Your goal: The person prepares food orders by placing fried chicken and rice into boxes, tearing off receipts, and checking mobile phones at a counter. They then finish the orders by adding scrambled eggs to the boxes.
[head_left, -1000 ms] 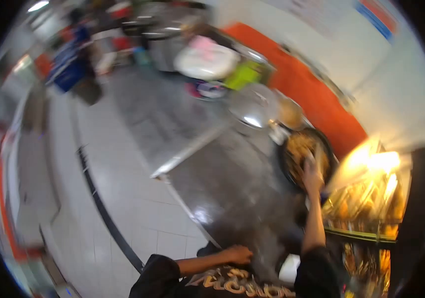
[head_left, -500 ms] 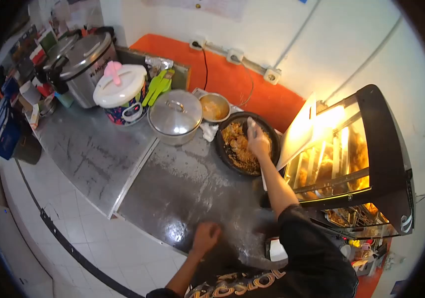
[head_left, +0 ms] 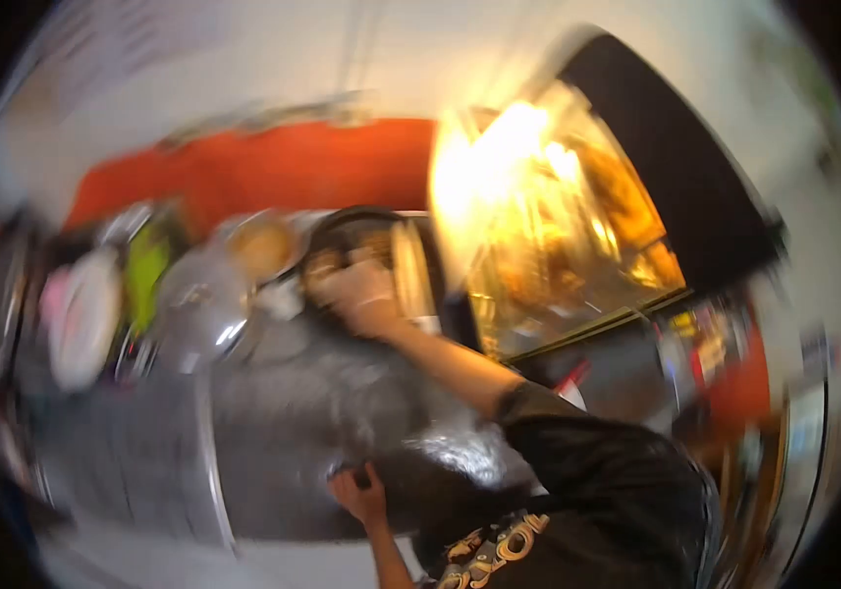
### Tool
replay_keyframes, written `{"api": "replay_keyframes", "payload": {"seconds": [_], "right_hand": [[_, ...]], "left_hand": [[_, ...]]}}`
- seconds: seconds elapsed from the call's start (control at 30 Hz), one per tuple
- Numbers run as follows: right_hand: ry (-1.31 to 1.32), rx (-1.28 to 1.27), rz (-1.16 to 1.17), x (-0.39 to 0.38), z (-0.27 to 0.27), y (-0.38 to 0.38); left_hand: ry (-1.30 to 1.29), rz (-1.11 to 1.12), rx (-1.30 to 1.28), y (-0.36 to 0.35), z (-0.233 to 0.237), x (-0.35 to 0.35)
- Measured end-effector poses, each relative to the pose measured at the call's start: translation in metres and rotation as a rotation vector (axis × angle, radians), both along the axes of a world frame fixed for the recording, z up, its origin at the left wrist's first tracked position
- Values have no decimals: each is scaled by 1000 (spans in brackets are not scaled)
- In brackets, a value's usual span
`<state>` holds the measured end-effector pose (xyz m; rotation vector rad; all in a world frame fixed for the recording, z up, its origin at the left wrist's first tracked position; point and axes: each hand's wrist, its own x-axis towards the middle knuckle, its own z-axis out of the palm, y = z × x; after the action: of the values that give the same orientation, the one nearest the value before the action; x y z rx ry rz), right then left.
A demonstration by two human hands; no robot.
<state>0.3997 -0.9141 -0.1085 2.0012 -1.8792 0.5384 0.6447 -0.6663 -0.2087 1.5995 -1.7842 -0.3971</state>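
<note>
My right hand is inside the black mortar bowl, smeared by motion. Its fingers look closed round a dark pestle, mostly hidden by the hand and blur. Brown crumbly fried food lies in the bowl around the hand. Low over the near part of the dark metal counter is my left hand, thumb and fingers apart, with nothing visible in it.
A lit food warmer stands right of the bowl, with a pale panel beside it. To the left are a lidded metal pot, a small bowl of orange liquid, green tongs and a white-lidded container.
The view has swung right, so the bowl and warmer appear farther left. My right hand stays at the bowl. My left hand's fingers have spread from a curl.
</note>
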Motion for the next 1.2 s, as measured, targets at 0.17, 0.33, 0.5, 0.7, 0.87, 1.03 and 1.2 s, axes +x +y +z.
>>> {"api": "replay_keyframes", "payload": {"seconds": [0.17,0.33,0.5,0.7,0.87,1.03,1.2], "right_hand": [[-236,368,-257,10,43,26],[-17,-82,-363,6,-65,6],[-373,-126,-243,4,-92,-3],[-194,-158,-155,-12,-90,-2],[-398,11,-123,-14,-71,-10],[-645,64,-326,-14,-30,-24],[-953,-325,-231,-12,-36,-9]], "left_hand": [[-68,-100,-36,14,-3,10],[-139,-77,-125,7,23,-11],[-116,-198,-121,-8,15,-6],[-2,-211,-150,-6,-4,-20],[-34,-217,-179,-1,-16,-14],[-170,-140,-209,6,-31,5],[-243,-132,-207,17,-9,-7]]}}
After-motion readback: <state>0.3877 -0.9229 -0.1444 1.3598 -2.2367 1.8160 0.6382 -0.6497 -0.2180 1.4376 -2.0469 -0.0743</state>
